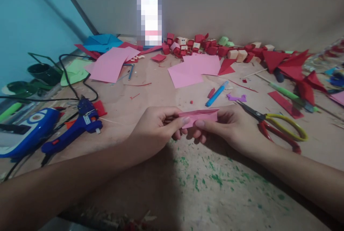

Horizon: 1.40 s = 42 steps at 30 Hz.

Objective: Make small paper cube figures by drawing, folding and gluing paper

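Note:
Between my two hands is a small folded strip of pink paper, held above the near part of the table. My left hand pinches its left end, thumb on the near face and fingers behind. At the other end my right hand grips it the same way, its thumb lying across the lower edge. A crease runs along the strip's upper side. Just right of my right hand lie scissors with one yellow and one red handle. A blue pen rests beyond the strip, beside a purple paper scrap.
A blue glue gun with a black cord lies at left, near a blue and white device. Pink sheets lie farther back. Several small red paper boxes line the wall beside a blurred lit screen. Red paper sits at right.

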Tool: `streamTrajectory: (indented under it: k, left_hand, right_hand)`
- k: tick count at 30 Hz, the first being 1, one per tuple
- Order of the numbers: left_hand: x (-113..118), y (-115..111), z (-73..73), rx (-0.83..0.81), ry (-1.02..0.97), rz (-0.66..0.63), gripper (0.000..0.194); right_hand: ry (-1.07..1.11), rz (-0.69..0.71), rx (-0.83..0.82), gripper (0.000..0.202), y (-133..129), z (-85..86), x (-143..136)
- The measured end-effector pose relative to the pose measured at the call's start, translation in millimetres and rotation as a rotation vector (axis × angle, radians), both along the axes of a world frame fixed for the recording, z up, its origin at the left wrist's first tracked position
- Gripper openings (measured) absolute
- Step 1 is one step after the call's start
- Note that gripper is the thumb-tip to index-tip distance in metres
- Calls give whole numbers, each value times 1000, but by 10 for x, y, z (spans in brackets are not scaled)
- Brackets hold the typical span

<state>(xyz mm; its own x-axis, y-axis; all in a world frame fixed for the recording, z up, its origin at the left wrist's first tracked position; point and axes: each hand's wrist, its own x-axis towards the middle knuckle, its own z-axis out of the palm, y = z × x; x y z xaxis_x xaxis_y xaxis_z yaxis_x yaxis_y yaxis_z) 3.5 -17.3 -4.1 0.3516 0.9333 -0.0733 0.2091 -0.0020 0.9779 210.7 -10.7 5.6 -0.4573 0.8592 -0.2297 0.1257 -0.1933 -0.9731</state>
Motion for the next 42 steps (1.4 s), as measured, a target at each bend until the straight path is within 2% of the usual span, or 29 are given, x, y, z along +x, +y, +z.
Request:
streamTrajectory:
  k: [4, 11, 15, 20, 29, 36, 39, 42]
  left_hand:
    - [7, -21, 16, -1, -2, 18, 21]
    - [7, 2, -27, -22, 17, -70, 18]
    - [-5, 18, -72, -64, -1, -78, 25]
    - [-8, 24, -55, -18, 27, -128, 26]
    - [9, 37, -76, 27, 99, -87, 26]
    - [41, 34, -5, 21, -60, -152, 22]
    - [57, 31, -11, -7, -117, -197, 25]
    - [56, 46, -37, -50, -121, -184, 27]
  right_hand:
    - [-1, -26, 18, 25, -12, -29, 2]
    - [74, -45, 31, 27, -40, -52, -15]
    - [77, -6, 13, 23, -24, -31, -21]
    - [73, 52, 29, 24, 7, -28, -23]
    - [-12, 44, 51, 33, -20, 9, -31]
    - [77, 41, -28, 29, -35, -62, -9]
    - [71, 58, 3, 31, -53, -70, -32]
    - [59, 53, 21, 33, -70, -52, -45]
